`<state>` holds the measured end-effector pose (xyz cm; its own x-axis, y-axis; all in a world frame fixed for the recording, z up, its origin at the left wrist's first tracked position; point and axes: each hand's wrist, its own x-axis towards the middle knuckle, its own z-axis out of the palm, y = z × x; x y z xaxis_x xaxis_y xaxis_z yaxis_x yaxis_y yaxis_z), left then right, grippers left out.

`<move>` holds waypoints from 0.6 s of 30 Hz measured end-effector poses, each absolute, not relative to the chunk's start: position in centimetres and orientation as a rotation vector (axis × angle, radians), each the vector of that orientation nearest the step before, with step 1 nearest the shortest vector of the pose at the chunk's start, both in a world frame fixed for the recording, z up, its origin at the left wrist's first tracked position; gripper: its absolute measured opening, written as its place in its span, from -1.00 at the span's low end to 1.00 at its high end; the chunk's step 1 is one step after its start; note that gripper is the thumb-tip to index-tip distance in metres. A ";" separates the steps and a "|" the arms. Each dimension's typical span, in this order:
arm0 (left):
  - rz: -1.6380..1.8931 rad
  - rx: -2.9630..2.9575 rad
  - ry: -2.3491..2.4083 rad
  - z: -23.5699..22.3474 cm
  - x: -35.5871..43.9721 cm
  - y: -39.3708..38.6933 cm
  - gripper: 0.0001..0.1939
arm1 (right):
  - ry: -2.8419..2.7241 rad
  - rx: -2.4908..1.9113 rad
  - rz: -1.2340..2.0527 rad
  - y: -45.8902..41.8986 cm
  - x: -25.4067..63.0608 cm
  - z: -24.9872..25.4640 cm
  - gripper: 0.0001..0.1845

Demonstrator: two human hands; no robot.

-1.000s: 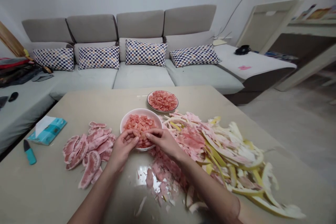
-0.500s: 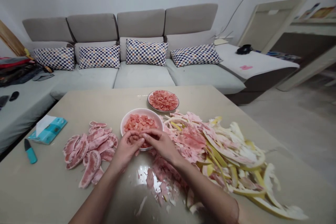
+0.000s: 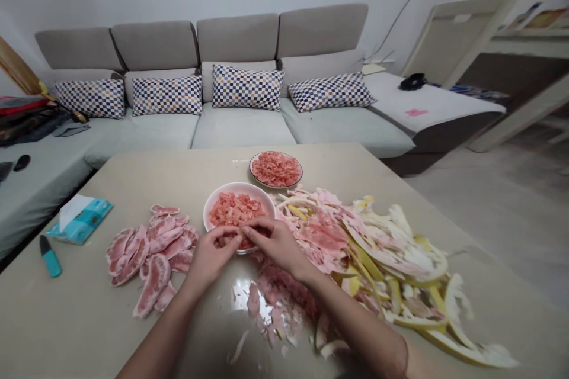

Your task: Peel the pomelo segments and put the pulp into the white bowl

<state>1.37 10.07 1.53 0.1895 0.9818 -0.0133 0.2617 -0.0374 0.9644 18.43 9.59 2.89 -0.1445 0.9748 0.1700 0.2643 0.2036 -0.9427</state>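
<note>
Above the near rim of a white bowl [image 3: 269, 200], my left hand [image 3: 214, 253] and my right hand [image 3: 279, 247] meet with thumbs and forefingers pinched. Between their fingertips is a small piece of pomelo flesh, mostly covered by the fingers. Peeled pink pomelo flesh [image 3: 236, 207] fills the bowl in loose chunks. To the left of my left hand lie several pomelo segments [image 3: 157, 277] still in their pale membrane. Under and beyond my right forearm spreads a heap of pomelo peel and membranes [image 3: 377, 249], yellow, white and pink.
Behind the bowl stands a dark-rimmed plate [image 3: 251, 175] of pomelo flesh [image 3: 276, 168]. A teal-handled knife [image 3: 50, 257] and a blue tissue pack [image 3: 82, 222] lie at the table's left. A grey sofa [image 3: 242, 127] with checked cushions runs along the far side.
Both hands stay over the bowl's near edge, their fingertips shifting only slightly. The whole view has moved a little; objects on the table keep their places.
</note>
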 end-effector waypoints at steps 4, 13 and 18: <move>0.939 1.382 1.109 1.7 1.2 10.2 -0.70 | -1.396 -1.149 1.277 9.6 18.5 2.8 -0.71; 1.050 1.261 1.144 1.3 1.1 10.2 -0.68 | -1.147 -1.052 1.504 10.2 18.7 1.7 -0.61; 1.125 1.178 1.145 1.3 1.2 10.3 -0.67 | -1.098 -1.042 1.501 10.2 18.6 1.7 -0.60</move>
